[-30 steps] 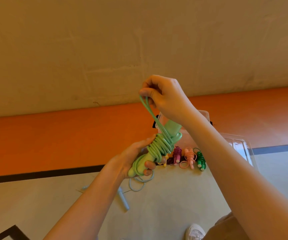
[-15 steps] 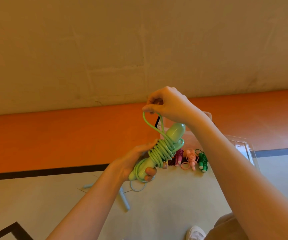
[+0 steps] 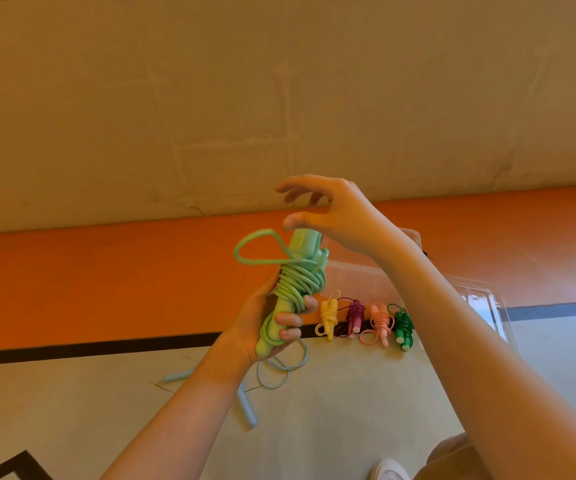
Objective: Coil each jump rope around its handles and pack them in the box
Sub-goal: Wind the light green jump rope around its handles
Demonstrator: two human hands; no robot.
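Left hand (image 3: 262,327): fingers clenched around the lower part of the light green jump rope (image 3: 293,289), handles held together, tilted, cord wound many turns around them; one loose loop (image 3: 255,247) sticks out to the left near the top.

Right hand (image 3: 331,216): fingers spread and released, hovering just above the handle tops, gripping nothing.

Floor (image 3: 349,410), beyond the hands: four coiled ropes in a row, yellow jump rope (image 3: 329,315), purple jump rope (image 3: 354,317), pink jump rope (image 3: 379,322), dark green jump rope (image 3: 402,327).

Clear plastic box (image 3: 359,271): behind that row, partly hidden by the right forearm; contents cannot be told.

Light blue jump rope (image 3: 245,403): uncoiled on the floor beneath the left hand.

Shoe (image 3: 388,471): white, bottom edge.
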